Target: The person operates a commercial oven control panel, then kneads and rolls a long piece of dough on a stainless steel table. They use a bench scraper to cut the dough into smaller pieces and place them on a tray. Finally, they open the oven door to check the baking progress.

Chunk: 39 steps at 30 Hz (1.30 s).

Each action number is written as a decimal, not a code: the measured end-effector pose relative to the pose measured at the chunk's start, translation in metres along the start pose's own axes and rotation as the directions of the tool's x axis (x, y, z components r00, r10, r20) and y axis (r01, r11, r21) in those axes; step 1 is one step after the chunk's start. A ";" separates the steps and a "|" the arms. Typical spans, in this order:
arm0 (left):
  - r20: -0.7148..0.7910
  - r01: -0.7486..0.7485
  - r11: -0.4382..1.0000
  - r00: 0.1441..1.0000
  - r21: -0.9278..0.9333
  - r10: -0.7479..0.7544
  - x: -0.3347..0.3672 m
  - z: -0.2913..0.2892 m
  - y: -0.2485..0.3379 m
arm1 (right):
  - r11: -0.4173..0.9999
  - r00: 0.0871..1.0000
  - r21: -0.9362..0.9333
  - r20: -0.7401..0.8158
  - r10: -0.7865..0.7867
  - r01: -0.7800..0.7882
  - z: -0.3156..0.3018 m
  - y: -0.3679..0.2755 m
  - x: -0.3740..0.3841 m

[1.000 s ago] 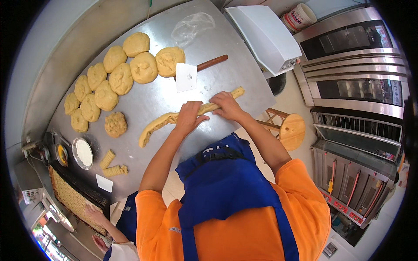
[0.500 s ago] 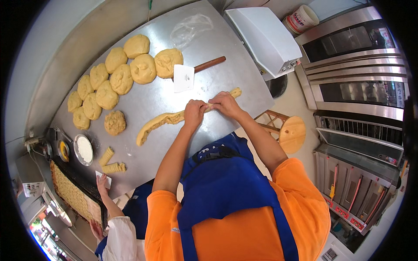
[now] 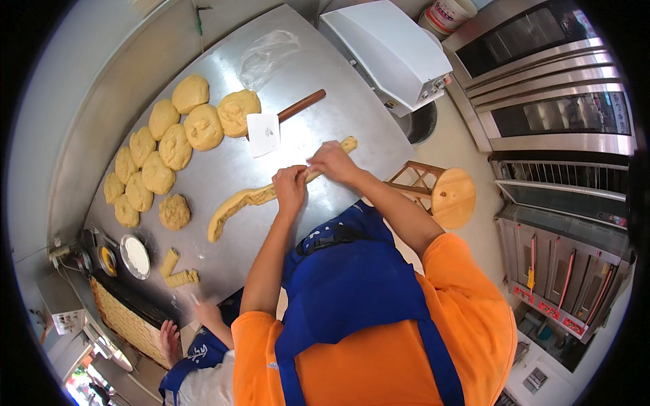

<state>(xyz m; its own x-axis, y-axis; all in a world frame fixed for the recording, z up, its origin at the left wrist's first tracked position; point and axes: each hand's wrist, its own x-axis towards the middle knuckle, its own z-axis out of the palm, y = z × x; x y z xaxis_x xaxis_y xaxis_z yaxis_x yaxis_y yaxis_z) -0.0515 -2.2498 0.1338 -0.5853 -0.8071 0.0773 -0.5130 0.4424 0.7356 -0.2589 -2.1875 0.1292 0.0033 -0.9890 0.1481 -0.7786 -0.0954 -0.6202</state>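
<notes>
A long strip of yellow dough (image 3: 249, 197) lies across the steel table in front of me, its left part wide and folded with a rough seam, its right part thinner. My left hand (image 3: 290, 187) is closed, with fingers pinching the strip near its middle. Just right of it, my right hand (image 3: 333, 163) grips the thinner stretch, fingers bent down on the dough. A short dough end sticks out past my right hand. Beyond my hands, a white dough scraper (image 3: 263, 134) rests against a brown rolling pin (image 3: 302, 106).
Several dough balls (image 3: 175, 147) sit at the table's left. A bowl of white flour (image 3: 135, 257) and cut dough pieces (image 3: 181, 278) are nearer. A co-worker's hand (image 3: 211, 315) works at the near left, by a full tray (image 3: 128, 314). A white machine (image 3: 386, 54) and stool (image 3: 453, 197) stand right.
The whole view has shifted slightly. My hands remain on the dough strip, close together. The co-worker's hand has moved from the tray side toward the cut dough pieces.
</notes>
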 end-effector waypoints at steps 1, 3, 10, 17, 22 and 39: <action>-0.020 -0.049 0.999 0.999 0.019 0.050 -0.003 0.000 0.003 | 0.994 0.986 0.075 -0.141 0.085 -0.075 -0.004 0.011 -0.004; -0.072 -0.129 0.990 0.989 0.060 0.133 -0.006 -0.003 0.016 | 0.946 0.906 0.178 -0.284 0.313 -0.271 -0.038 0.034 -0.011; 0.058 -0.179 0.984 0.982 -0.002 0.179 0.034 0.042 0.059 | 0.865 0.853 0.283 -0.210 0.478 -0.415 -0.071 0.068 -0.068; 0.065 -0.153 0.987 0.986 -0.052 0.156 0.076 0.092 0.084 | 0.804 0.756 0.399 -0.318 0.572 -0.441 -0.046 0.062 -0.063; 0.047 -0.142 0.987 0.988 -0.077 0.146 0.080 0.095 0.079 | 0.789 0.748 0.406 -0.300 0.592 -0.462 -0.041 0.062 -0.064; 0.002 -0.015 0.995 1.000 -0.095 0.016 0.065 0.083 0.088 | 0.931 0.908 0.248 -0.257 0.330 -0.268 -0.062 0.062 -0.068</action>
<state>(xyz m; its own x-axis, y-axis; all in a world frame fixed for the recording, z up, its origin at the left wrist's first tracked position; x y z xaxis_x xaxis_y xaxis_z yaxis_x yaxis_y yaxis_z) -0.1868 -2.2311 0.1483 -0.5947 -0.7992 0.0872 -0.4423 0.4158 0.7947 -0.3463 -2.1190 0.1280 -0.4153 -0.9007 0.1277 -0.5700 0.1483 -0.8081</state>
